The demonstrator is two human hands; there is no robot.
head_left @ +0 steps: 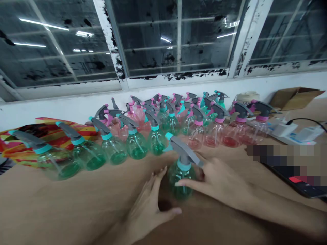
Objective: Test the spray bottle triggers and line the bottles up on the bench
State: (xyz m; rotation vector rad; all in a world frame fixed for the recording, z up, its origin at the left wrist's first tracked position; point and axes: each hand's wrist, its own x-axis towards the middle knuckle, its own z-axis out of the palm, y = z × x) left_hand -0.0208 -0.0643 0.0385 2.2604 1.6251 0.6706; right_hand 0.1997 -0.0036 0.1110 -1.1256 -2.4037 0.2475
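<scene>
A green spray bottle with a teal collar and grey trigger head stands upright near the front of the table. My right hand grips its body from the right, thumb across the front. Just left of the bottle is my left hand, its thumb and fingers spread apart with nothing between them. Behind my hands runs a row of green spray bottles on the left, which meets a row of pink spray bottles on the right. More bottles of both colours crowd behind them, partly hidden.
A colourful striped bag lies at the left on the wooden table. To the right are a power strip with chargers, a phone and an opened cardboard box. Barred windows rise behind the white ledge.
</scene>
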